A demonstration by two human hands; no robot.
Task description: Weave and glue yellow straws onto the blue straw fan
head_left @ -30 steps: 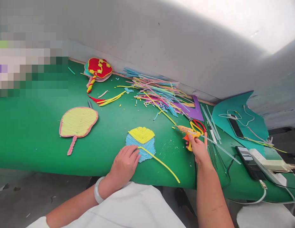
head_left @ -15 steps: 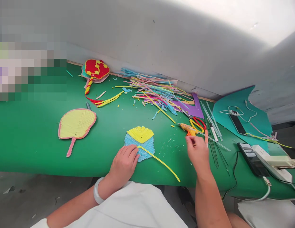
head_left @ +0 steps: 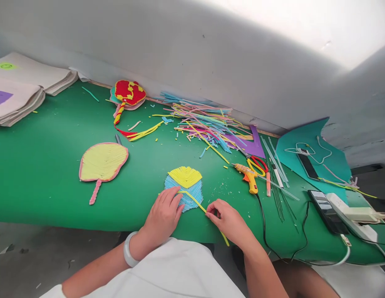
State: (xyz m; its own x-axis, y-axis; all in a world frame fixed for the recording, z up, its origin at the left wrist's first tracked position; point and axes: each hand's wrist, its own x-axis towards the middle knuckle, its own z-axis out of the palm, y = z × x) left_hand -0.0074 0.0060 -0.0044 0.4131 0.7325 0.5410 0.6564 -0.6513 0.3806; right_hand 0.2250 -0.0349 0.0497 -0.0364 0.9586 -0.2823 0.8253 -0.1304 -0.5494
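Observation:
A fan-shaped piece [head_left: 192,200] made of blue pipe cleaners, with a yellow chevron section [head_left: 185,176] at its top, lies flat on the table before me. A loose yellow pipe cleaner [head_left: 194,200], bent near its left end, crosses the blue part. My left hand [head_left: 163,213] presses that left end against the piece, thumb and fingers closed on it. Further along the strand, just off the piece's lower right edge, my right hand [head_left: 228,221] pinches it between thumb and fingers. Its free tail hangs toward the table's front edge.
A yellow glue gun [head_left: 250,182] lies right, beside red-yellow scissors [head_left: 257,164] and glue sticks [head_left: 277,161]. Behind is a pile of coloured pipe cleaners [head_left: 204,120]. A yellow leaf-shaped fan [head_left: 104,161], a red fan [head_left: 130,92], paper stacks [head_left: 52,74] and a phone [head_left: 327,211] surround the work.
My right hand has moved left and down from beside the glue gun to pinch the yellow pipe cleaner. My left hand stays on the piece. The view has shifted slightly.

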